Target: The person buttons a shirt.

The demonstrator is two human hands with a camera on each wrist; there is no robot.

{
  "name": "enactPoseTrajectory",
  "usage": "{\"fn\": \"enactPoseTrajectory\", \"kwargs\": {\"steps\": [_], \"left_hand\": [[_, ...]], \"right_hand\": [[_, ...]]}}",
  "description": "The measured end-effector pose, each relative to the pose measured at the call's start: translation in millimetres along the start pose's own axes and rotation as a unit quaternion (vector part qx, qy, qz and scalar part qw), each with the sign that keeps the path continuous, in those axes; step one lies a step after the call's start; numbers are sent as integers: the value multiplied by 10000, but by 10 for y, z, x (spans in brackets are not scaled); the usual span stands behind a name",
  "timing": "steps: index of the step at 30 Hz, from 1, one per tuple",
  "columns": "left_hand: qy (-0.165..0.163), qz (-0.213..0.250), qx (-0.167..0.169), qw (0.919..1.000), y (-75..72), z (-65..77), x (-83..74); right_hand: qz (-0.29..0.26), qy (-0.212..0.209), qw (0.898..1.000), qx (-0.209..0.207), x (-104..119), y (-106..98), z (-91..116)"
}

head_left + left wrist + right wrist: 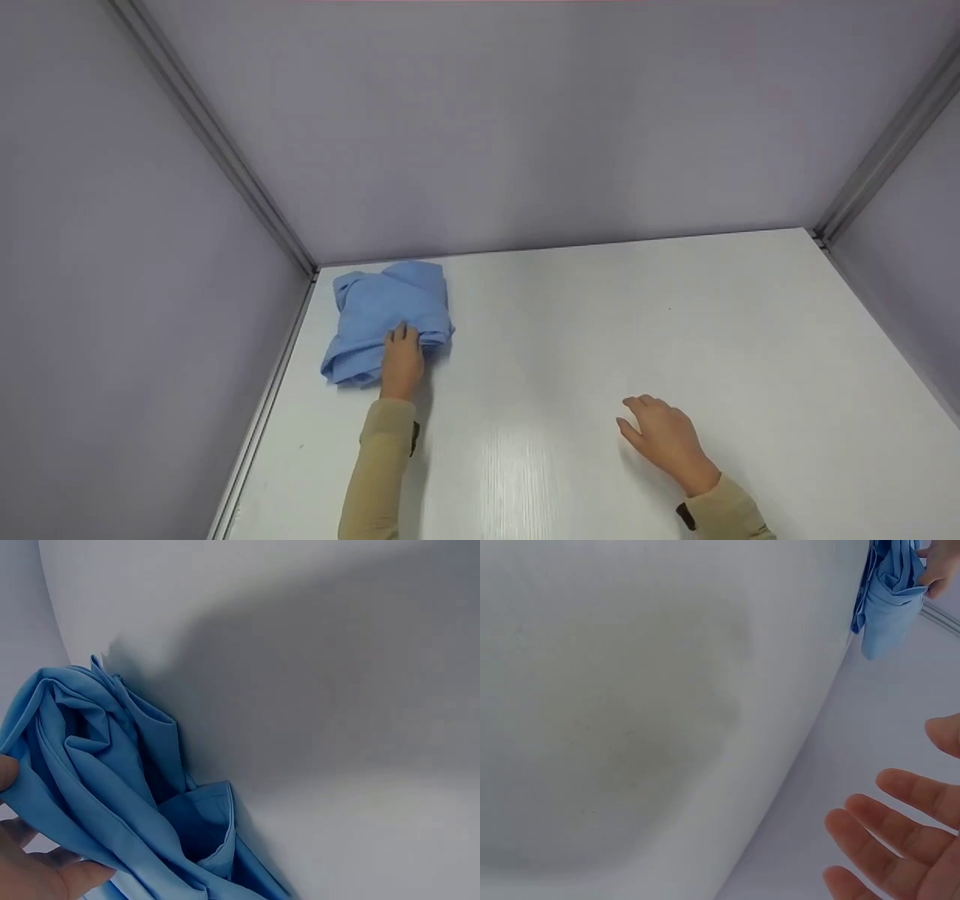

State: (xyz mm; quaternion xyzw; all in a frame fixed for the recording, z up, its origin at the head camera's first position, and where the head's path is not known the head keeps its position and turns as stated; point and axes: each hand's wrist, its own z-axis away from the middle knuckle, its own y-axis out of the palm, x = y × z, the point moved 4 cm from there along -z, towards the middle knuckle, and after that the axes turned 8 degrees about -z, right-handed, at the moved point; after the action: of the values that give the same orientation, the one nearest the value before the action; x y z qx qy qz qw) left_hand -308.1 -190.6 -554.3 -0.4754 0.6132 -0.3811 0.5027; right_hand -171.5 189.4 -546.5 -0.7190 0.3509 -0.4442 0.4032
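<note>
A blue folded cloth point(394, 300) lies in a loose, bulky bundle at the far left corner of the white table. My left hand point(403, 363) is at its near edge, fingers over the top layer. In the left wrist view the cloth point(97, 772) shows several rumpled folds, and the left hand point(37, 870) pinches its edge between thumb and fingers. Well to the right, my right hand point(663, 436) hovers over the table with fingers spread and holds nothing. The right wrist view shows these loose fingers point(885, 840) apart from the cloth point(892, 600).
The white tabletop point(570, 337) stretches between and beyond the hands. A pale back wall point(525, 135) rises behind it, with side panels at left point(112, 300) and right point(915, 225). Grey metal rails point(217, 142) run along the corners.
</note>
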Motion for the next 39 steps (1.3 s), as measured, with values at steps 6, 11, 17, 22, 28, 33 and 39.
{"fn": "enactPoseTrajectory", "kwargs": {"steps": [6,11,17,22,28,33,39], "left_hand": [[518,2,31,9987,40,138,-272],[823,52,120,9965,68,279,-464],[1222,32,101,9925,57,475,-684],[1369,51,181,9904,55,651,-868],[1744,-35,172,9845,76,849,-1061],[2056,-124,163,9784,87,970,-1185],[2328,-215,266,9719,92,1088,-1312]], "right_hand": [[-10,-188,9998,-117,50,31,-89],[-143,-140,9998,-82,87,79,-137],[-260,-276,9992,-126,155,142,-194],[-331,-529,9980,-90,209,207,-232],[-111,-998,9949,-32,256,293,-247],[-128,-1452,9893,5,309,377,-269],[-51,-1870,9822,143,381,481,-283]]}}
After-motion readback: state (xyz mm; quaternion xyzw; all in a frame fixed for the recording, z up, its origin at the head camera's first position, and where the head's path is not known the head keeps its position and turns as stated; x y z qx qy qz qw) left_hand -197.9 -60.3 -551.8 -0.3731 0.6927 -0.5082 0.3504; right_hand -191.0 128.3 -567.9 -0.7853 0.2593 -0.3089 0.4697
